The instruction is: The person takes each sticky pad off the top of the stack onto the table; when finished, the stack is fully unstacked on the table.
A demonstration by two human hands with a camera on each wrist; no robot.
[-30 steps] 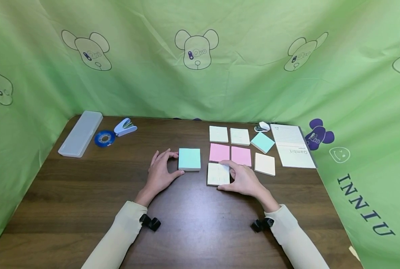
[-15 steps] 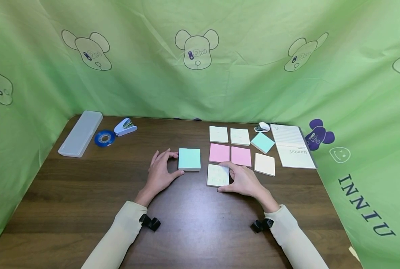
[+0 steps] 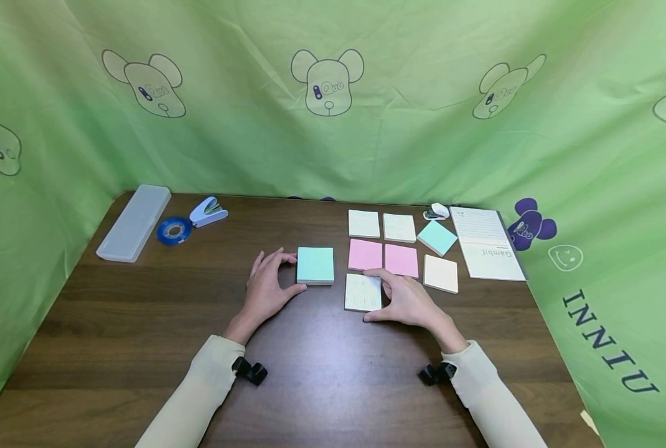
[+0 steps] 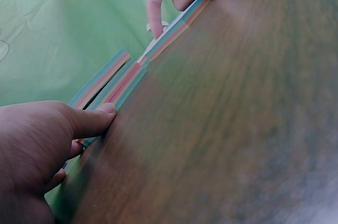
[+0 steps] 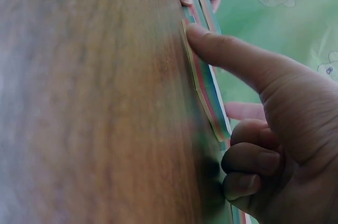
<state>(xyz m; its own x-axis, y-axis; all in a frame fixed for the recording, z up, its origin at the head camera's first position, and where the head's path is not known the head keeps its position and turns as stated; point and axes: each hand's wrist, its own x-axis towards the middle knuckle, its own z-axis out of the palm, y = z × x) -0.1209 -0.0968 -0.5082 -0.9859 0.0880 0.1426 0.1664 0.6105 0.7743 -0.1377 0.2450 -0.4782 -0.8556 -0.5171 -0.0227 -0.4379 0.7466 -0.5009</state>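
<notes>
My left hand (image 3: 268, 286) is at the left side of a teal-topped sticky note stack (image 3: 315, 264), holding it with the thumb at its near left corner and a fingertip at its left edge. In the left wrist view the stack's striped side (image 4: 124, 86) shows two layers with a dark gap, and the thumb presses the lower one. My right hand (image 3: 408, 300) holds a white-topped sticky note pad (image 3: 363, 292), index finger at its far edge and thumb at its near edge. Its other fingers are curled in the right wrist view, where the pad's striped side (image 5: 203, 78) shows.
Behind lie two pink pads (image 3: 365, 254), two white pads (image 3: 363, 223), a turned teal pad (image 3: 437, 237) and a cream pad (image 3: 440, 273). A notebook (image 3: 487, 242) and a small white object (image 3: 437, 211) sit right. Far left are a case (image 3: 136, 223), blue tape (image 3: 174, 231) and a stapler (image 3: 208, 212).
The white-topped pad at my right hand has shifted slightly toward me, away from the pink pads. The right thumb has moved a touch nearer me. My left hand and the teal-topped stack stay put.
</notes>
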